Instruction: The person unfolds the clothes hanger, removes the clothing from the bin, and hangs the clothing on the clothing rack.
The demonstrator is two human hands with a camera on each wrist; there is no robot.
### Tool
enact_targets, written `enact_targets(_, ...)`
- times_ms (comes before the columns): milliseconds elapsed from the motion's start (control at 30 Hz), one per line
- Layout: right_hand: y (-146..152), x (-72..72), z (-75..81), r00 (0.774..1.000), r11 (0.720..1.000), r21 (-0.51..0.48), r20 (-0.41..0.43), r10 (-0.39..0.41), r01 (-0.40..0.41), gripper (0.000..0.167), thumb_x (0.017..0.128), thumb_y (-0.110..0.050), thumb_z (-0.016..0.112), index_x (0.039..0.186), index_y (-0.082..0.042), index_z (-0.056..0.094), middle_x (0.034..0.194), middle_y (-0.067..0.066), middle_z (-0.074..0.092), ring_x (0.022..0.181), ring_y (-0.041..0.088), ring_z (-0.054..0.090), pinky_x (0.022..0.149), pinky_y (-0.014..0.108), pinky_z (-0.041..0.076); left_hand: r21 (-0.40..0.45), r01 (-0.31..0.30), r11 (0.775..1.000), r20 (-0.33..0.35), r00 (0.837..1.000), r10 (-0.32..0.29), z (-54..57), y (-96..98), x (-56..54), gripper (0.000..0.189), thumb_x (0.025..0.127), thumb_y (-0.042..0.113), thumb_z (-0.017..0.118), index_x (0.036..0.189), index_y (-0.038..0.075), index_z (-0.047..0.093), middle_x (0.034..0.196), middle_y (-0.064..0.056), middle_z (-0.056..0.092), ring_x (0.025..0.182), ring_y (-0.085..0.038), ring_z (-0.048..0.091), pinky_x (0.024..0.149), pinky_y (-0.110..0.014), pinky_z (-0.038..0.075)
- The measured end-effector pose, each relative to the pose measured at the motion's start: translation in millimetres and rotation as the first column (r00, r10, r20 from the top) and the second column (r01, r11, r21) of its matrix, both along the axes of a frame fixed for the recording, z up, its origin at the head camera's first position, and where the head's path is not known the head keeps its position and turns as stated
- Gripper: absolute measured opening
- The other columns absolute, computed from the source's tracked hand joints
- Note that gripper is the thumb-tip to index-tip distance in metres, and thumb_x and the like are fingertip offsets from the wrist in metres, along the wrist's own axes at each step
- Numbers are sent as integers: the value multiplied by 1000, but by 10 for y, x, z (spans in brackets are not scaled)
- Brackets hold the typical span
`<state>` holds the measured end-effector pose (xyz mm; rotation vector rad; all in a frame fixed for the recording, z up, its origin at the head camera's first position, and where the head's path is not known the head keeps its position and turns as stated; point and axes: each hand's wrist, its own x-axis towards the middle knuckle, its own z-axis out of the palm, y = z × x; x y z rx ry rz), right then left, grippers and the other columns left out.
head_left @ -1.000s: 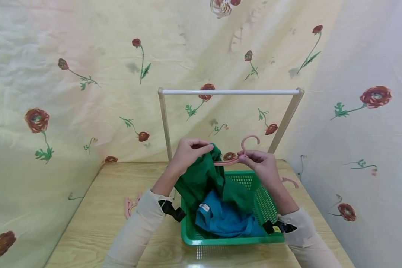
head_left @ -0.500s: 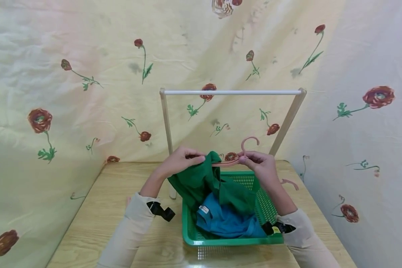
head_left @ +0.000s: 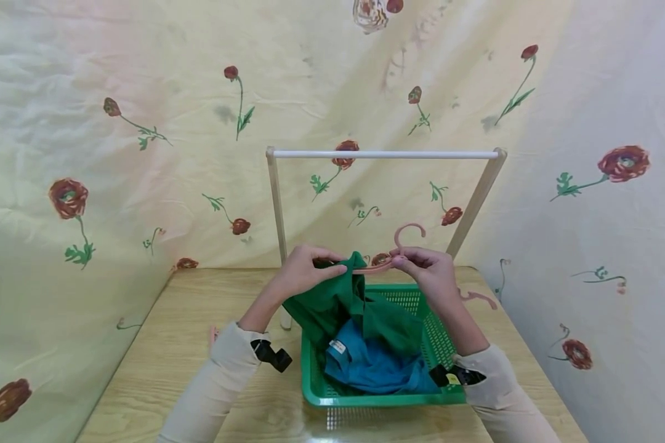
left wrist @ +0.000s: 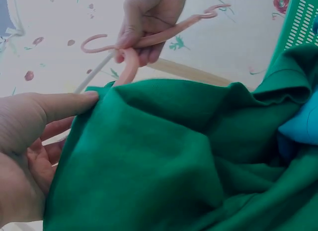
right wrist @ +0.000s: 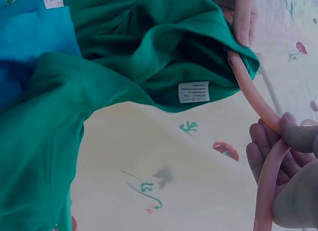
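Note:
My left hand point(head_left: 305, 271) pinches the edge of a green garment point(head_left: 332, 298) between thumb and fingers. One arm of a pink clothes hanger point(head_left: 374, 269) runs into the garment's opening beside that thumb, as the right wrist view shows; its end is hidden in the cloth. By the middle, below the upright hook, my right hand point(head_left: 429, 271) grips the hanger. In the left wrist view the other hanger arm point(left wrist: 169, 35) is bare of cloth. A white label point(right wrist: 194, 92) shows inside the opening. The green cloth drapes down over a blue garment point(head_left: 371, 363).
A green plastic basket point(head_left: 388, 400) stands on the wooden table point(head_left: 161, 369) and holds the blue garment. Behind it rises a rack with a white bar point(head_left: 382, 154) on wooden posts. Other pink hangers lie at the right point(head_left: 479, 298) and partly behind my left sleeve point(head_left: 216, 363).
My left hand has come down and a little left with the green cloth's edge, then slightly back right. The right hand and hanger have barely shifted.

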<state>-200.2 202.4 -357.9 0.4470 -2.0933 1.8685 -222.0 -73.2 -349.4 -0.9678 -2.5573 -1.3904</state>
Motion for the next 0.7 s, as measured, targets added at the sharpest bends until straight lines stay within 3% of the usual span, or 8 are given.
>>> enact_targets(200,-60,41,58,999,999,43,-17,-30,31,27,93,-5,73,108,18,70,89,-16,77,81,-1,71,75,17,59,5,-35,999,-44,998,36,13,74,44,23,97,21,72,116,10,78,113,-8,78,105,-21,73,90,-33,59)
enact_targets(467,-137,27,97,998,997,52,-38,-58,60,23,93,-3,72,106,16,72,89,-16,77,81,-2,71,75,17,59,-8,-48,999,-97,994,47,5,198,-10,23,96,23,72,115,10,79,111,-7,78,105,-21,74,91,-34,60)
enact_targets(700,-228,11,126,997,997,17,-30,-70,71,21,92,2,72,106,17,71,87,-16,77,80,-1,72,76,17,59,-20,-15,1000,-57,998,14,22,163,-57,26,94,23,75,116,10,78,113,-7,78,104,-21,73,87,-33,60)
